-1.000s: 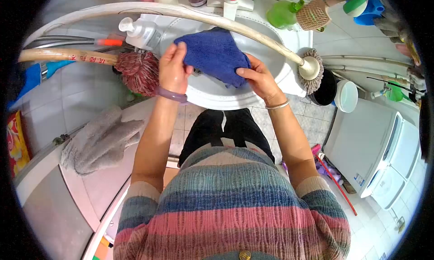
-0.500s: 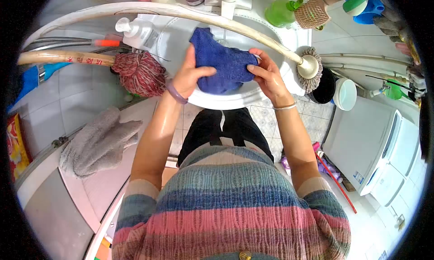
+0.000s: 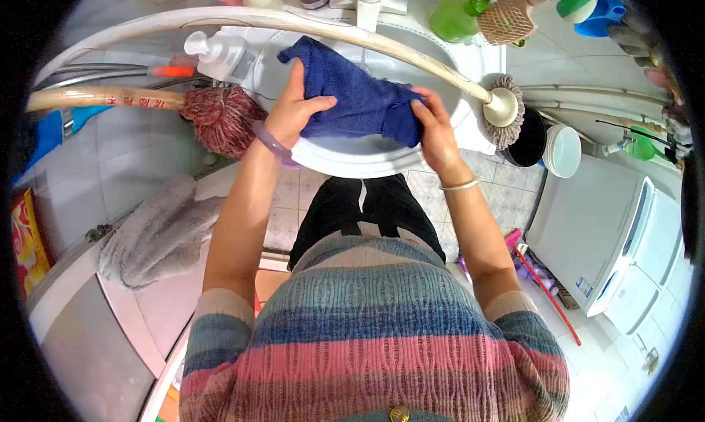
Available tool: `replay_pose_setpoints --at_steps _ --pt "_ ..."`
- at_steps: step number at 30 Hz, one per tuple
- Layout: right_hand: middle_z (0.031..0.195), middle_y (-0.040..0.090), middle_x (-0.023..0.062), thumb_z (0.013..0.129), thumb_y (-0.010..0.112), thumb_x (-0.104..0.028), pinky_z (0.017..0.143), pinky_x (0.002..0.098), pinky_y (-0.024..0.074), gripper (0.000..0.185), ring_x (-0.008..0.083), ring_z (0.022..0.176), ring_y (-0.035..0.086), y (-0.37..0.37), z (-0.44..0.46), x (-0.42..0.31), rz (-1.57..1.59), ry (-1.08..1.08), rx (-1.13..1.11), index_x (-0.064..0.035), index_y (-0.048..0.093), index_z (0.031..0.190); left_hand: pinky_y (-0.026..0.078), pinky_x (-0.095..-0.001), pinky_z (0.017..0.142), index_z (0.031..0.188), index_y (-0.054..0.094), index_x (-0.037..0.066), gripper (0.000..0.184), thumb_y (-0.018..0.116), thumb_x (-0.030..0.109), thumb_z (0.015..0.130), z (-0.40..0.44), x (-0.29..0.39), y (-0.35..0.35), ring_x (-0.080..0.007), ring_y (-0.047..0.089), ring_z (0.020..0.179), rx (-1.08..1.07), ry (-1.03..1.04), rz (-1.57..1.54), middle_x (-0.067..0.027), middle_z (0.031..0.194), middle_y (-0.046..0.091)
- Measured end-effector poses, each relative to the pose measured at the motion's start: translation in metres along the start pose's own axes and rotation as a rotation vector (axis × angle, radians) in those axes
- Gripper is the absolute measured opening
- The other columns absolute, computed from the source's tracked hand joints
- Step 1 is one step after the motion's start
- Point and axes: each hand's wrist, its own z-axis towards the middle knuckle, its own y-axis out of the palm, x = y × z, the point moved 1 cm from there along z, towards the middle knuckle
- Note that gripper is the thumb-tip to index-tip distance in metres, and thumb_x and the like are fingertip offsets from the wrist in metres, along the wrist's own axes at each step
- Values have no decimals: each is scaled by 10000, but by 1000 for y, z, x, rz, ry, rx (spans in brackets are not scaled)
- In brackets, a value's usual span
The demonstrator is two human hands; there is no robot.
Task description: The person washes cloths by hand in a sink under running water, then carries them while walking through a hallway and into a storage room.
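Observation:
A dark blue cloth [image 3: 352,99] is stretched between my two hands above the white washbasin [image 3: 367,164]. My left hand [image 3: 294,110] is closed on the cloth's left part, its thumb lying on top and the other fingers partly hidden behind the fabric. At the right end, my right hand [image 3: 437,128] pinches the cloth between thumb and fingers. The cloth's upper left corner sticks out past my left fingers, and its right end hangs down in a fold. Behind the cloth stands the white tap [image 3: 369,11].
A long white pole [image 3: 294,18] crosses over the basin, near a white pump bottle [image 3: 220,55]. A red mop head [image 3: 224,119] hangs at left. On the right are a green bottle [image 3: 455,20], a grey brush head [image 3: 505,128], buckets [image 3: 562,152] and a white appliance [image 3: 587,227].
Both hands have shifted slightly, the left one moving left and the right one a little down. The cloth is now spread wider and slants down to the right.

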Motion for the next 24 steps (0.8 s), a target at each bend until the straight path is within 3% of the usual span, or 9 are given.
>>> replay_pose_setpoints --at_steps 2,5,9,10,13,17,20,23,24 --pt "1102 520 100 830 604 -179 880 266 389 409 154 1005 478 18 -1 -1 -96 69 -19 -6 466 1173 382 -295 910 1381 110 59 817 583 -54 724 0 1 21 -177 468 1051 -52 19 -150 -91 1210 423" --pt "1082 537 111 751 695 -188 856 269 412 536 162 982 500 13 7 22 -576 -90 -191 30 452 1176 381 -303 914 1378 162 99 768 547 -71 736 -5 9 31 -179 465 1069 -74 -42 -282 -71 1205 437" --pt "1017 585 104 807 601 -105 821 253 432 359 136 924 534 -27 11 17 -223 122 -114 37 522 1126 400 -302 897 1299 323 65 592 535 -69 763 -7 22 6 -177 502 1015 46 38 -215 -60 1149 499" --pt "961 609 89 855 511 -95 782 233 441 272 125 854 554 -29 9 9 -112 131 -88 35 558 1089 414 -308 887 1292 340 60 566 528 -59 771 -6 20 -7 -184 515 1010 84 14 -169 -68 1146 512" --pt "943 621 77 891 438 -133 708 218 446 263 122 760 566 -86 12 10 -140 162 -11 9 587 1055 449 -325 858 1238 403 40 457 517 -27 800 -5 22 -39 -195 553 973 182 19 -26 -77 1090 556" --pt "952 619 80 867 515 -149 800 259 437 293 146 887 566 -45 6 7 -198 112 14 -10 548 1123 458 -351 866 1265 365 88 468 488 2 822 -3 34 -28 -225 544 1009 85 -14 -349 -98 1135 525" --pt "1197 484 148 764 674 -163 933 304 374 640 182 1066 479 14 14 33 -293 -26 -195 -41 357 1306 480 -341 832 1276 323 105 473 439 7 828 1 31 3 -224 552 991 -6 -54 -525 -97 1122 519" --pt "1204 478 128 769 662 -138 934 309 374 639 181 1083 465 52 28 41 -391 -151 -293 -33 340 1310 466 -362 860 1287 299 94 528 418 3 782 -7 36 14 -252 535 1031 -103 -79 -590 -136 1163 491" --pt "1207 475 119 763 651 -104 928 308 379 654 179 1090 458 47 40 48 -378 -37 -373 -38 317 1321 458 -372 875 1293 288 91 556 410 -5 759 -8 39 15 -260 527 1049 -139 -81 -585 -148 1177 480"
